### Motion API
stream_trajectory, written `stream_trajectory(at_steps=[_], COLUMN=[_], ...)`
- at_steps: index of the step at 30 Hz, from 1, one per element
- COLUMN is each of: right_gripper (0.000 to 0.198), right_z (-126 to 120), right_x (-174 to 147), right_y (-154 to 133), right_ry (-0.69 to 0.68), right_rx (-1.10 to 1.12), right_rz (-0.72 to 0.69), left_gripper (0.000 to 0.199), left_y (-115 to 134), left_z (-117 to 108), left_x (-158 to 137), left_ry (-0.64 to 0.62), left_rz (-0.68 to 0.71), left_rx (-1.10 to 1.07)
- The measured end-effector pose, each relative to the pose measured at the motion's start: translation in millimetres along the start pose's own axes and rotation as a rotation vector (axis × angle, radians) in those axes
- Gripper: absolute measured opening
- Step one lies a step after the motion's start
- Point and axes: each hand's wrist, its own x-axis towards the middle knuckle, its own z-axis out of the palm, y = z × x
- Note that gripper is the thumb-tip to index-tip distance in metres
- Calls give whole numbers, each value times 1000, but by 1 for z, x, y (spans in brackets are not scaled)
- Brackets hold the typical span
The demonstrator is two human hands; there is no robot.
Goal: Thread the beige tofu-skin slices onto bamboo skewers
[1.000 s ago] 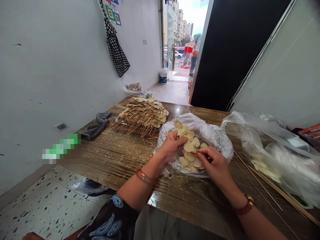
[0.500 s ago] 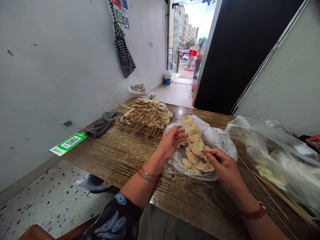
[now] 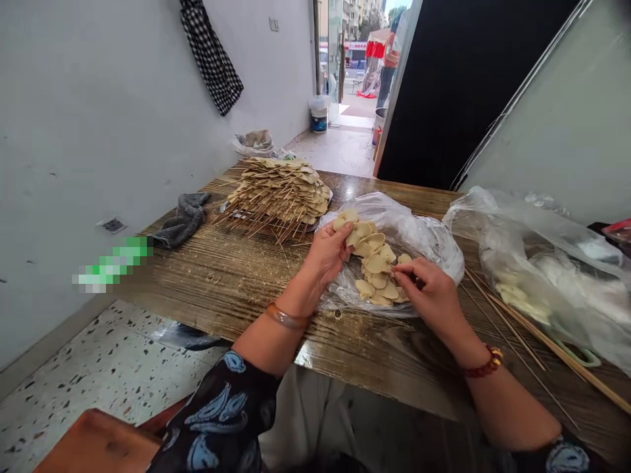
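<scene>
A row of thin, pale yellow, roundish food slices [image 3: 371,244] runs between my hands, overlapping like a threaded skewer. My left hand [image 3: 326,253] is closed on the far end of this row, thumb on top of a slice. My right hand [image 3: 428,286] pinches at the near end; the skewer stick itself is mostly hidden by fingers and slices. Beneath lie more loose slices [image 3: 379,292] on a spread clear plastic bag [image 3: 424,240]. Beyond my left hand, a large heap of finished-looking skewers [image 3: 283,190] has its sticks pointing toward me.
Bare bamboo sticks [image 3: 517,315] lie on the wooden table [image 3: 236,289] at right, beside a big clear bag [image 3: 552,263] with pale contents. A grey cloth [image 3: 182,220] rests near the left edge. A wooden stool [image 3: 98,443] stands below left.
My left hand has gone from spread fingers beside the slices to gripping the row's far end. The row is bent leftward toward it. My right hand keeps its pinch. The view has tilted down.
</scene>
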Motion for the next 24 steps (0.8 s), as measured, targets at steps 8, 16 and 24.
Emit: stream_trajectory(at_steps=[8, 16, 24], right_gripper=[17, 19, 16], right_z=[2, 3, 5], right_x=[0, -2, 3], right_y=[-1, -5, 0], right_ry=[52, 40, 90], right_rx=[-167, -263, 65], right_rz=[-61, -99, 11], left_gripper=[23, 24, 30], left_y=[-2, -6, -1], left_z=[3, -1, -3], left_x=[1, 2, 2], left_ry=[59, 63, -3], left_rz=[-5, 8, -60], left_rx=[12, 12, -14])
